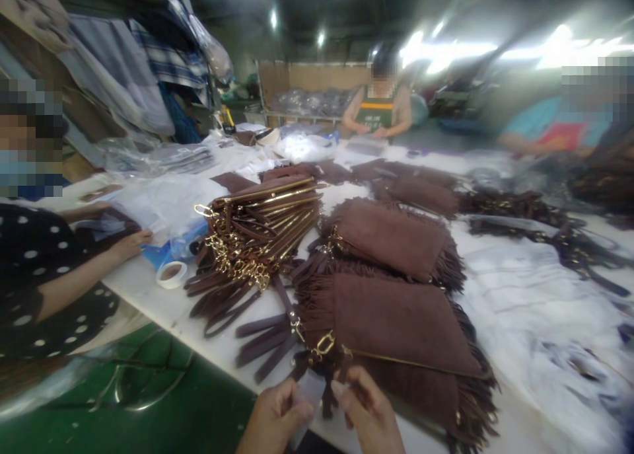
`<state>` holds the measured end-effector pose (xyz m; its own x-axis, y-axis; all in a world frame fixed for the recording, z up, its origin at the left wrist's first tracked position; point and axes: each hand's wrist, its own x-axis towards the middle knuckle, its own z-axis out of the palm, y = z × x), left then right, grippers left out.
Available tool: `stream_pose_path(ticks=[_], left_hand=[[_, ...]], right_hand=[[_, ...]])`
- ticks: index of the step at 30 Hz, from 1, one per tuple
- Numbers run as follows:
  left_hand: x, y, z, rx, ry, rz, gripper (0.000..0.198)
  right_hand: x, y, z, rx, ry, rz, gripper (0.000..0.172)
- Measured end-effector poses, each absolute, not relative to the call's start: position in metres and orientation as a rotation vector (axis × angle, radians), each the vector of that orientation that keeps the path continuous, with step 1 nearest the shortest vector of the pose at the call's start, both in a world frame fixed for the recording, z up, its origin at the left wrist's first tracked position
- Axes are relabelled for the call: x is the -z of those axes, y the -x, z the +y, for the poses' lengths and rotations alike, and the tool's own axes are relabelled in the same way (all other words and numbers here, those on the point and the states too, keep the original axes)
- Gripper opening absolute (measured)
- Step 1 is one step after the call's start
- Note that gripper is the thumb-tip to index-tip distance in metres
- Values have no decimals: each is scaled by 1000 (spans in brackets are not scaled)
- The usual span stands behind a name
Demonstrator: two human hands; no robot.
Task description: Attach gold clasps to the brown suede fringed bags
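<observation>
At the table's near edge, my left hand (277, 414) is closed, its thumb and fingers pinching a small translucent white sheet (309, 396). Just to the right, my right hand (367, 411) is closed with fingertips together at a brown strap end (343, 371) below a gold clasp. Exactly what the right fingertips grip is partly hidden. A brown fringed suede bag (401, 318) lies flat right beyond my hands, on top of a stack. Its gold oval clasp (324, 343) and several brown wrist straps (267, 338) reach toward the left hand.
A pile of brown bags with gold zippers (277, 209) fans out ahead, beside a tape roll (172, 275). Another fringed bag (396, 236) lies behind. White wrapping (525, 308) covers the right side. Co-workers sit at left, across and far right; one co-worker's hand (131, 244) holds dark material.
</observation>
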<state>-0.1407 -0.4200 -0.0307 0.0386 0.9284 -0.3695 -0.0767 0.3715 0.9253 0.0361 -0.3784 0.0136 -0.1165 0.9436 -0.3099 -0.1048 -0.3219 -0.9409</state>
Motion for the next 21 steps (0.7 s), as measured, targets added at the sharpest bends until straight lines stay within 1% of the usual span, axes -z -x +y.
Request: stream_pose_path(ticks=[8,13,18,21], left_hand=[[18,147,-430,-868,-1282,1618,41],[16,146,-438,-847,-1394,1677,37],[18,144,-443,-869,-1458,1700,36],[19,142,-444,-898,-1482,1716,35]], right_hand=[[-35,-28,-378,-1640,1230,-774,41],[-37,-22,-377,-1699,1188,-670,39],[-37,-15,-376,-1690,1223,-635,41],[-36,-13,-378,-1679,1232,-654,39]])
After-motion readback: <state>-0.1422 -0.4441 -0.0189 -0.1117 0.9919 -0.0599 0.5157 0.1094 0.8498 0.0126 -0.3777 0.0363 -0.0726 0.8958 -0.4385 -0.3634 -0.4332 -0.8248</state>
